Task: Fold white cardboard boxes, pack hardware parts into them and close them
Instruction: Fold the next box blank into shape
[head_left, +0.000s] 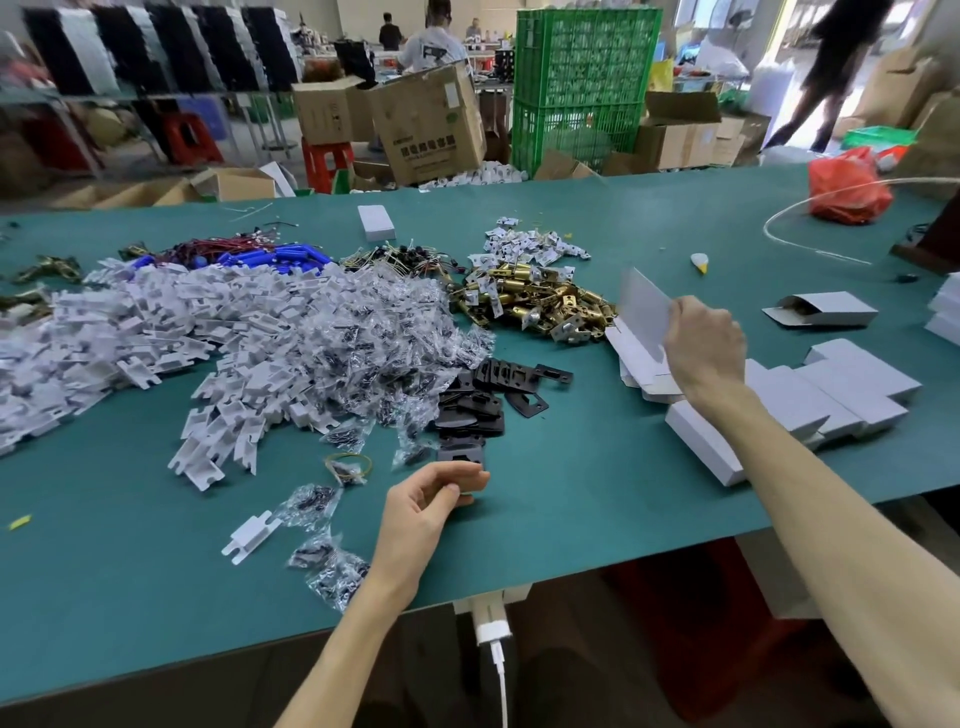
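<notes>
My right hand (704, 348) grips a flat white cardboard box blank (641, 317) and lifts it off the stack of blanks (810, 395) on the green table (571, 519). My left hand (426, 504) hovers near the table's front, fingers loosely curled, holding nothing that I can see. Just beyond it lies a pile of black plates (483, 400). Brass latch parts (535, 301) are heaped left of the lifted blank. A large heap of white plastic pieces (156, 332) and bagged screws (363, 343) covers the table's left.
A folded white box (823, 310) lies open-ended at the right. A small white box (376, 222) stands at the back, blue parts and red wires (260, 254) beside it. A red bag (847, 189) sits at the far right. Cartons and green crates (582, 88) stand behind the table.
</notes>
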